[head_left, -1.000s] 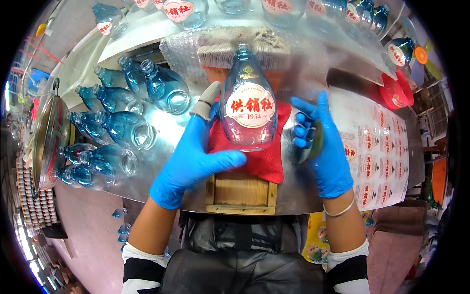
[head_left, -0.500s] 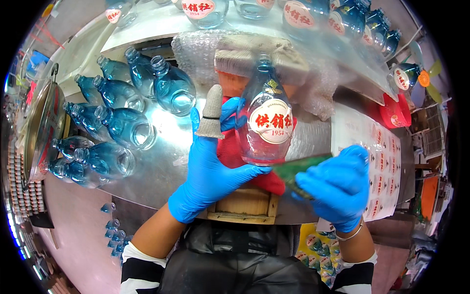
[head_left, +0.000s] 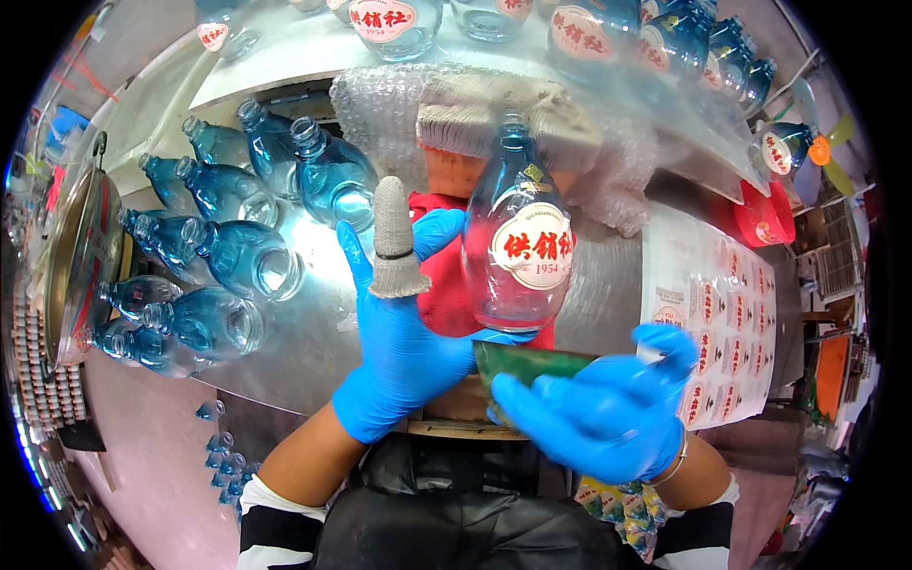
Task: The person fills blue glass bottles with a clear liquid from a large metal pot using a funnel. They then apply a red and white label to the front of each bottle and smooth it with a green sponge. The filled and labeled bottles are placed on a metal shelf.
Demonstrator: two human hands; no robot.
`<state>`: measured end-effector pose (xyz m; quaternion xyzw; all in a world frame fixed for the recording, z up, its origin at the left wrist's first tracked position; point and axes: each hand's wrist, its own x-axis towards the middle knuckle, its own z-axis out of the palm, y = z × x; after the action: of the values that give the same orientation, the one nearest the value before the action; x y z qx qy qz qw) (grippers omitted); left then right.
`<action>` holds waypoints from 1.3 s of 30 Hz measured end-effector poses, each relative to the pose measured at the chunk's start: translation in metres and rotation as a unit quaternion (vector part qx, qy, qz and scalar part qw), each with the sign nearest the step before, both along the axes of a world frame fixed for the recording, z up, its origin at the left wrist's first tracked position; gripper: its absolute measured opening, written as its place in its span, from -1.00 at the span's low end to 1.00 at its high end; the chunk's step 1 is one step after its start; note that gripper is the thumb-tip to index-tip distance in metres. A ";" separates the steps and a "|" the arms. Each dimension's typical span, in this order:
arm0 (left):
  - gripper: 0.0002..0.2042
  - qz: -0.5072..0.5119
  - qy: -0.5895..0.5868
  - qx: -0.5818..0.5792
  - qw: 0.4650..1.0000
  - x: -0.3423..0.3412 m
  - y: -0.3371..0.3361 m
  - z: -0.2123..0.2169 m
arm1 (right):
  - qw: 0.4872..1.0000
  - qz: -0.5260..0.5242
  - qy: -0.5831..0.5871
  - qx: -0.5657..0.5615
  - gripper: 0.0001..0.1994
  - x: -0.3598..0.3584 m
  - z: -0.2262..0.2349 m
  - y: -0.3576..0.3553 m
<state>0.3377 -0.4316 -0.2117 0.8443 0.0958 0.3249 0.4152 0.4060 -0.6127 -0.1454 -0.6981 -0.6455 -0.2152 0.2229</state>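
A clear blue glass bottle [head_left: 513, 302] with a cream-and-red label [head_left: 532, 271] lies on a red cloth [head_left: 445, 306], its neck pointing away from me. My left hand [head_left: 404, 347], in a blue glove, is spread beside it, with the thumb along the bottle's base. One of its fingers wears a grey knitted finger cover [head_left: 390, 233] with a dark band. Just below the base, my right hand [head_left: 608, 418], also gloved in blue, grips a flat dark green scraper [head_left: 532, 363]. The scraper's left end is close to my left thumb.
Several unlabelled blue bottles [head_left: 249, 256] crowd the left of the metal table. A sheet of labels [head_left: 717, 323] lies at right. Bubble wrap [head_left: 380, 109] and a stack of greyish cloth or paper [head_left: 503, 100] are behind the bottle. Labelled bottles [head_left: 394, 28] line a white shelf.
My right hand has swung the scraper left and nearer to me, below the bottle's base. My left hand has shifted slightly down and left, its fingers farther from the bottle's side.
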 end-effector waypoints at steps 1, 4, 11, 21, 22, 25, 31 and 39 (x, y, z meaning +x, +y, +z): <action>0.11 -0.004 -0.003 -0.016 1.000 -0.001 0.002 0.000 | 0.999 -0.032 -0.023 0.009 -0.66 0.002 0.001 0.001; 0.12 -0.011 -0.002 -0.031 0.999 -0.001 0.006 0.001 | 0.991 -0.055 -0.122 0.011 -0.69 0.003 0.001 0.002; 0.02 -0.092 0.010 -0.080 0.992 -0.008 0.020 -0.001 | 0.998 -0.057 0.015 0.008 -0.63 0.038 0.009 0.003; 0.15 -0.132 0.044 -0.128 0.982 -0.008 0.028 -0.003 | 0.998 0.043 0.033 0.023 -0.71 0.071 0.004 0.000; 0.21 -0.114 0.022 -0.173 0.978 -0.004 0.021 -0.001 | 0.997 0.068 0.015 0.021 -0.72 0.077 -0.002 -0.002; 0.30 -0.119 -0.006 -0.177 0.977 0.000 0.018 -0.001 | 0.999 0.043 -0.004 0.001 -0.63 0.077 -0.017 -0.026; 0.26 -0.141 0.024 -0.163 0.976 0.001 0.017 0.000 | 1.000 -0.004 0.016 0.021 -0.67 0.062 -0.015 -0.032; -0.29 -0.166 0.072 -0.367 0.912 0.004 0.030 -0.005 | 0.941 0.011 0.328 0.077 -0.82 0.046 -0.031 -0.022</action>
<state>0.3422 -0.4020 -0.2163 0.6570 0.0966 0.1319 0.7359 0.4517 -0.6346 -0.1762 -0.7035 -0.5258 -0.0205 0.4778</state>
